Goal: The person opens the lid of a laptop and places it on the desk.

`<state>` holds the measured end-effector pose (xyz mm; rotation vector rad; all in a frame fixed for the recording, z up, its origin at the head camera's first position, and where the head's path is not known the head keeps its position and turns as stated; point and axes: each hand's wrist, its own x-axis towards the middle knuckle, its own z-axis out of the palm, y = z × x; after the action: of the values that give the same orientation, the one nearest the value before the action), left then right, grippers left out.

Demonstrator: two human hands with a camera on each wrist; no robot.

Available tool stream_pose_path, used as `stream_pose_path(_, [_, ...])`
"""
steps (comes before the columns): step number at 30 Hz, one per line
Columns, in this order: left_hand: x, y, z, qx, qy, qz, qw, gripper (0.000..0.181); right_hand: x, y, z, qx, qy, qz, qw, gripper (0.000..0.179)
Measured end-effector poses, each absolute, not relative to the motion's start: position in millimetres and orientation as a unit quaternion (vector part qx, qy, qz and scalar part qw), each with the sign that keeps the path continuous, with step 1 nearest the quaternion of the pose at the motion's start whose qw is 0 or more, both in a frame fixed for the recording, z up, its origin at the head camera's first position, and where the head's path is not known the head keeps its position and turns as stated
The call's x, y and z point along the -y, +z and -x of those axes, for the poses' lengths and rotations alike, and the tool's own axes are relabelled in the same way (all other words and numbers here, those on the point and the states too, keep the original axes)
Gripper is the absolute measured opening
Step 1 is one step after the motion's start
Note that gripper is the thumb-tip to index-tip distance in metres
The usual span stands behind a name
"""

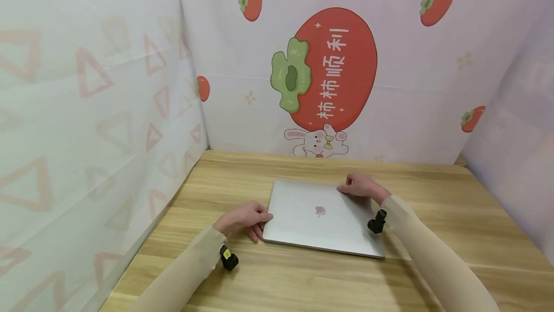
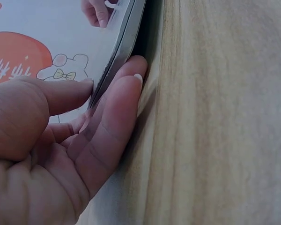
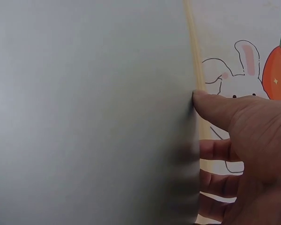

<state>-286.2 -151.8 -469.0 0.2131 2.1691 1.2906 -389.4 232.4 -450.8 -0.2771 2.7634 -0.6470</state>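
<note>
A closed silver laptop (image 1: 298, 223) with an apple logo lies lid up in the middle of the wooden table. At its left edge, my left hand (image 1: 245, 218) grips it, thumb on top and fingers underneath; the left wrist view shows the fingertips (image 2: 124, 101) between laptop and wood. My right hand (image 1: 364, 187) holds the far edge near the right corner. In the right wrist view the thumb (image 3: 215, 105) touches the rim of the lid (image 3: 93, 112), and the other fingers go behind it, their tips hidden.
The wooden table (image 1: 303, 285) stretches around the laptop. A fabric backdrop (image 1: 389, 124) with persimmon and rabbit prints hangs behind it, with a cloth wall (image 1: 130, 124) on the left and another (image 1: 523, 158) on the right. Small black cameras (image 1: 377, 221) sit on both wrists.
</note>
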Motion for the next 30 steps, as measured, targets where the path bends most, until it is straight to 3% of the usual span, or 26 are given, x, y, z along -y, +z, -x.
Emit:
stream_pose_path(13, [147.7,-471.8,286.9,-0.819,0.48,-0.092,0.3,0.035,-247.8,-452.6,376.6,-0.957,-0.251,0.11,0.094,0.03])
stream_pose_path(21, [153.6,-462.7,283.3,-0.841,0.447,-0.095,0.29,0.035,-254.6,-446.3,358.1,-0.943,-0.266,0.183,0.075,0.052])
stream_pose_path(30, [144.8,-450.1,282.5,-0.878,0.4,-0.092,0.246,0.031,-267.7,-449.0,334.9,-0.939,-0.275,0.194,0.075,0.05])
